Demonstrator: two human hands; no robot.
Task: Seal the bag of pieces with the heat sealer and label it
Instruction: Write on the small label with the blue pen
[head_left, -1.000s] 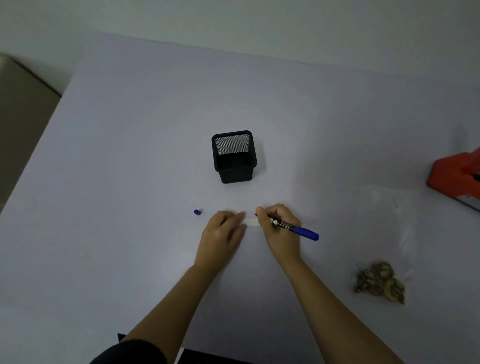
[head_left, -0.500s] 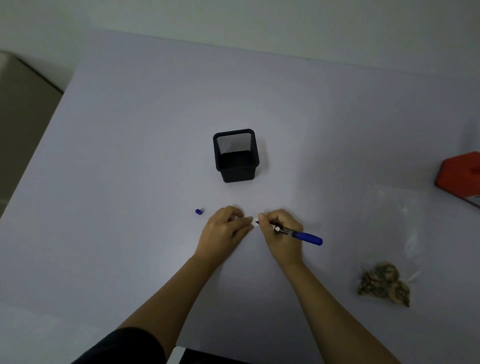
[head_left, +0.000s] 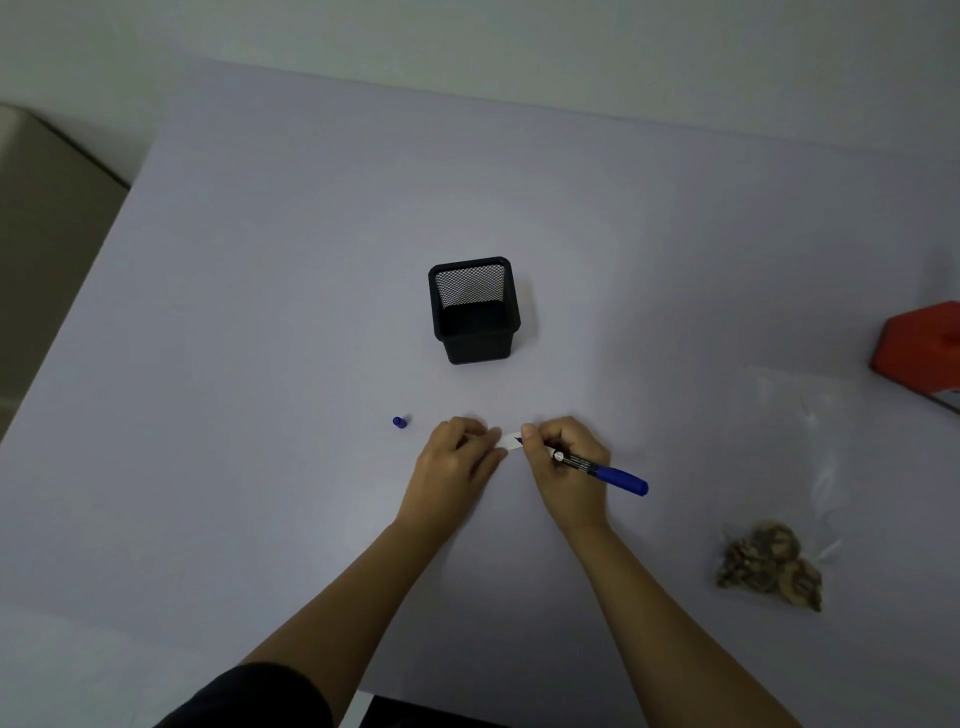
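A small white label (head_left: 511, 440) lies on the table between my hands, with a blue mark on it. My left hand (head_left: 457, 465) presses its left end down with the fingertips. My right hand (head_left: 566, 465) grips a blue marker (head_left: 602, 470) whose tip touches the label. The marker's blue cap (head_left: 399, 422) lies to the left. A clear plastic bag (head_left: 795, 467) holding brown pieces (head_left: 769, 566) lies flat at the right. The red heat sealer (head_left: 919, 348) stands at the right edge, partly cut off.
A black mesh pen holder (head_left: 474, 309) stands behind my hands in the middle of the pale table (head_left: 260, 312). The table's left edge runs diagonally beside a beige floor or cabinet (head_left: 47, 218).
The marker tip has crept slightly along the label; both hands stay nearly in place. The view has shifted a little, so the sealer sits further right.
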